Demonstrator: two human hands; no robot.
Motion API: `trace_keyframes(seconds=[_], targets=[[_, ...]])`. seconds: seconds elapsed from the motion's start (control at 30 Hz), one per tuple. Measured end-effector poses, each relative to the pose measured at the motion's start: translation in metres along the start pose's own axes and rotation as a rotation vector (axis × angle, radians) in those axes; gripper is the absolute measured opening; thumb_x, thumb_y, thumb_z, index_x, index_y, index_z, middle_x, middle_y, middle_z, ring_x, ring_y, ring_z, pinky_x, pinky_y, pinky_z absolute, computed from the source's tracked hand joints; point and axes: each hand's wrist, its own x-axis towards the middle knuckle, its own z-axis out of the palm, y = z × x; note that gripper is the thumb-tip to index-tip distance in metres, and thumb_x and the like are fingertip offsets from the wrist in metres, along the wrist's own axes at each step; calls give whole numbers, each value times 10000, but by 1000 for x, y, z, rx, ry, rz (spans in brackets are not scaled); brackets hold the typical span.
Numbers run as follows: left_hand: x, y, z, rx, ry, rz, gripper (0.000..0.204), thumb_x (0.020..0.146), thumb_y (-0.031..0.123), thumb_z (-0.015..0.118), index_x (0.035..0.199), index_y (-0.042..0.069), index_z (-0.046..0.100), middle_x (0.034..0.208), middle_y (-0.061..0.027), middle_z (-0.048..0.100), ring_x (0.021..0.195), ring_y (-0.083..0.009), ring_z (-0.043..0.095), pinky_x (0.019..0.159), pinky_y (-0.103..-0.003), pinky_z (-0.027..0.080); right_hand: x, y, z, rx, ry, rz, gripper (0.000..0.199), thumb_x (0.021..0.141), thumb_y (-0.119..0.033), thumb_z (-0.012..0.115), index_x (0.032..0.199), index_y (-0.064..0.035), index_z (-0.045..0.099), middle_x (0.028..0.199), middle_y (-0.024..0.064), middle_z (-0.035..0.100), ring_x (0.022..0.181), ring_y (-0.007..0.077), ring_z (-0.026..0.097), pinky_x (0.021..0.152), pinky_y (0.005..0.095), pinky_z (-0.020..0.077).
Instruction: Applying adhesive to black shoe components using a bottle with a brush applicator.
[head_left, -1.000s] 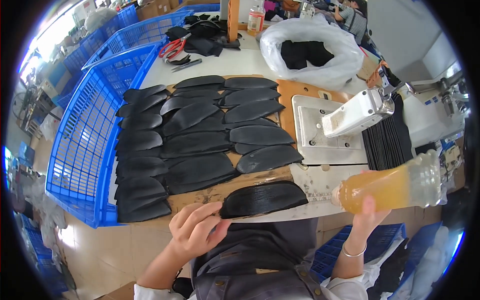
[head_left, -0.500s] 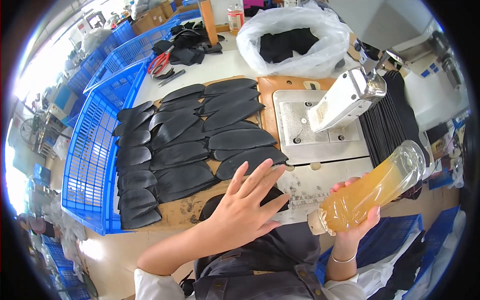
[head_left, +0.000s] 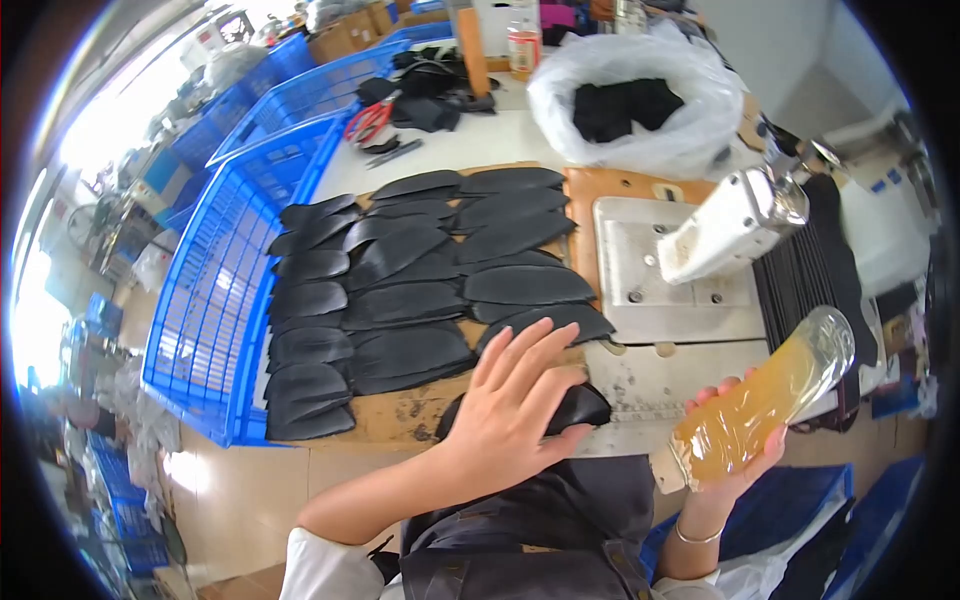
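My left hand [head_left: 512,412], fingers spread, rests over a black curved piece [head_left: 586,408] at the table's near edge. Most of that piece is hidden beneath it. To the right, my right hand [head_left: 762,465] grips a clear plastic bottle [head_left: 748,412] of amber liquid, probably glue. The bottle is tilted, its pale tip [head_left: 668,468] pointing down and left, just off the table's front edge. Beyond my left hand, overlapping black pieces [head_left: 405,303] lie in several rows on a brown board [head_left: 395,415].
A blue crate [head_left: 190,330] flanks the board on the left. Right of the board stands a white machine arm [head_left: 712,228] over a metal plate [head_left: 625,250]. Farther back are red-handled scissors [head_left: 370,122] and a plastic bag [head_left: 560,85] with black material. Black strips [head_left: 800,255] stand at the right.
The whole scene has shifted right in the picture as my head turned. Both hands keep nearly the same places over the table, the bottle still in my right hand.
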Motion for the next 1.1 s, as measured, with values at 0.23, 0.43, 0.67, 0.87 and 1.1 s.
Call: trace_keyframes(seconds=[0.23, 0.43, 0.67, 0.87, 1.1], targets=[[-10, -5, -3, -199, 97, -76, 170, 717, 106, 731, 736, 76, 565, 1354, -127, 449, 1298, -360, 363, 1048, -513, 284, -5, 17, 25, 23, -60, 113, 715, 845, -571, 503, 1299, -36, 363, 1008, 126, 509, 867, 290, 580, 739, 415, 524], [-31, -22, -61, -479, 323, -262, 168, 707, 42, 738, 736, 65, 574, 1258, -138, 548, 1252, -284, 447, 1009, -391, 358, -8, 31, 42, -10, -99, 201, 718, 847, -571, 495, 1311, -44, 343, 991, 127, 505, 838, 266, 601, 733, 394, 542], [-107, -42, -184, -83, 830, -297, 168, 706, -7, 695, 729, 54, 540, 1276, -197, 525, 1220, -275, 468, 1025, -401, 303, 1, 31, 31, 20, -226, 223, 631, 899, -504, 476, 1305, -34, 365, 1037, 121, 484, 917, 253, 548, 782, 393, 519], [-150, -48, -146, 715, 474, -366, 160, 635, 36, 713, 705, 67, 572, 1270, -114, 532, 1226, -344, 452, 1034, -495, 296, 2, 30, 39, -45, -183, 230, 686, 864, -540, 513, 1305, -37, 362, 1015, 120, 495, 886, 256, 564, 777, 399, 540], [-171, -66, -107, 469, 302, -456, 161, 683, 107, 738, 718, 81, 583, 1291, -96, 515, 1266, -316, 410, 1047, -514, 274, 0, 30, 40, -32, -175, 265, 693, 872, -539, 509, 1318, -33, 352, 1029, 130, 497, 905, 272, 565, 776, 406, 543]])
